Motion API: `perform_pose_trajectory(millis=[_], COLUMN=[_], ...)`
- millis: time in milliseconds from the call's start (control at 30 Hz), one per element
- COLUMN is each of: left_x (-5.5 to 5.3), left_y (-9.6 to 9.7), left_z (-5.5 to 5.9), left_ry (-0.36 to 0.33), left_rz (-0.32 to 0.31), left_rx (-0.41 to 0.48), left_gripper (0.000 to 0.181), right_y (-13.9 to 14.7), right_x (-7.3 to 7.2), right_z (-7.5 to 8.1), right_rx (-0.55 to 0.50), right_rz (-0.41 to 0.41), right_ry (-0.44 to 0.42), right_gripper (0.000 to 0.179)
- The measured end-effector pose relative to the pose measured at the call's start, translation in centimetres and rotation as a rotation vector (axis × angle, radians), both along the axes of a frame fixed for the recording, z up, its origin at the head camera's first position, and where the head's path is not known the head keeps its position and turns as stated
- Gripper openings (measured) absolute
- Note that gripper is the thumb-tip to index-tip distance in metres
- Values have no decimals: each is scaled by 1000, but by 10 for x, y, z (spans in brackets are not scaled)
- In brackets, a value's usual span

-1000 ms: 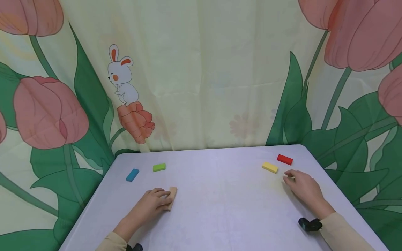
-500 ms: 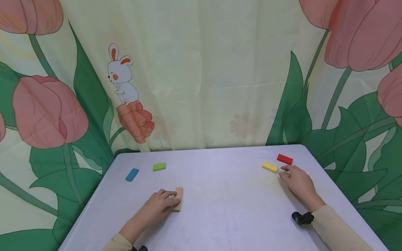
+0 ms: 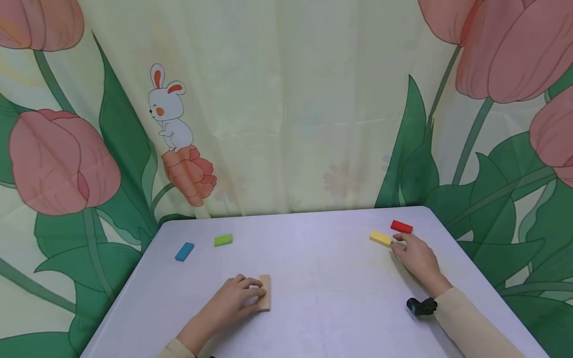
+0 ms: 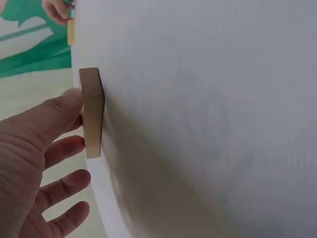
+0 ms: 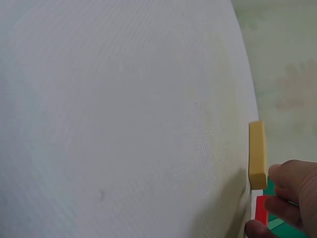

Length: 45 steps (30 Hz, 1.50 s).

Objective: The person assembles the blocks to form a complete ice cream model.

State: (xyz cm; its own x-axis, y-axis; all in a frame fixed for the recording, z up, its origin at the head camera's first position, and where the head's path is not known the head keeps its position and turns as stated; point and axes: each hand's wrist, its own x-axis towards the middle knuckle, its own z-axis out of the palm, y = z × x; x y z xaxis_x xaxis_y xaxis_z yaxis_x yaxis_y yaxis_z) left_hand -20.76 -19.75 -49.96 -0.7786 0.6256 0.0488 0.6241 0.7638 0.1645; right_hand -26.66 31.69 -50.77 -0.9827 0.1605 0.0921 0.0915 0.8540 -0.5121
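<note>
A plain wooden block [image 3: 266, 293] lies on the white table, left of its middle. My left hand [image 3: 237, 301] meets its left side with bent fingers. In the left wrist view the thumb tip and a fingertip are at the same face of the wooden block [image 4: 91, 114], while the other fingers stay spread apart from it. Over on the right, my right hand [image 3: 418, 256] is beside the near right end of a yellow block [image 3: 380, 238]. Its thumb and index are parted, with nothing between them. In the right wrist view a fingertip is close to the yellow block [image 5: 257, 156].
Just behind the yellow block lies a red block [image 3: 401, 226]. A blue block [image 3: 184, 252] and a green block [image 3: 223, 240] lie at the back left. Beyond the table's [image 3: 313, 258] far edge hangs a curtain [image 3: 286, 109] printed with tulips and a rabbit.
My left hand and the wooden block have moved rightward and slightly nearer, and the block has turned to point straight away. My right hand has moved left, up to the yellow block's end.
</note>
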Motion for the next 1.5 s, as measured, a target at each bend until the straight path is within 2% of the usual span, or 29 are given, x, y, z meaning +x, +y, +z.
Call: perform_pose_trajectory(millis=[267,367,600,767,1000,1267,1500], left_x=[5,6,7,8,9,12,15], left_y=[16,19,28,35,45,53,61], left_z=[2,2,3,2,1,0,1], left_ry=[64,80,83,81,55,98,74], left_rz=[-83,-95,-98,-116,-111,-147,-163], left_rx=[-3,-5,18,23,34,54,42], left_gripper=[28,30,29,28,29,29,31], right_y=[-4,-5,-6,-8,-12,-20,-28], right_x=[-4,-7,-12,-14,-17,-18,-20], right_z=[1,0,-2,-4,-5,-4,-6], right_rx=[-7,4,9,-33,-65,-87,-89], right_rz=[8,-4,-38,-57,-86,-62,-41], right_ry=[-10,4,37,37,19,-5,-14], right_gripper=[42,43,40,35,32,32,31])
